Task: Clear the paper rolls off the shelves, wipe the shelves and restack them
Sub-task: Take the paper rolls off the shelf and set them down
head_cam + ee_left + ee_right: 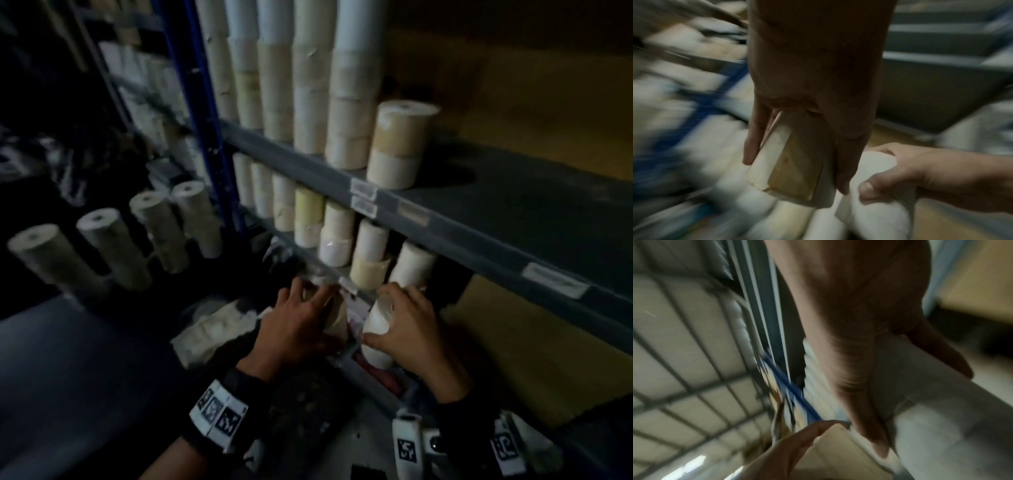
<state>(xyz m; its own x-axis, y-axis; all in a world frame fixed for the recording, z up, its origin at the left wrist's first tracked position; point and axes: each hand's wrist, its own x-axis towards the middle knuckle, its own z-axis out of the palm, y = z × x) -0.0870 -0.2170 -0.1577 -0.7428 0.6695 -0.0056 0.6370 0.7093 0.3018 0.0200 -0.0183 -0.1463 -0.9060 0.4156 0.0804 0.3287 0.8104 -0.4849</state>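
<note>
paper rolls (400, 144): matt paper, taped | shelf (479, 222): grey matt metal | upright (205, 102): blue painted metal

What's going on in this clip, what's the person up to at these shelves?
A person is working low at a metal rack. The left hand grips a paper roll with a tan label, and the right hand grips a white roll, both in front of the lower shelf. Rolls are stacked on that shelf and on the upper shelf, whose right part is bare. Four tall rolls stand off to the left.
</note>
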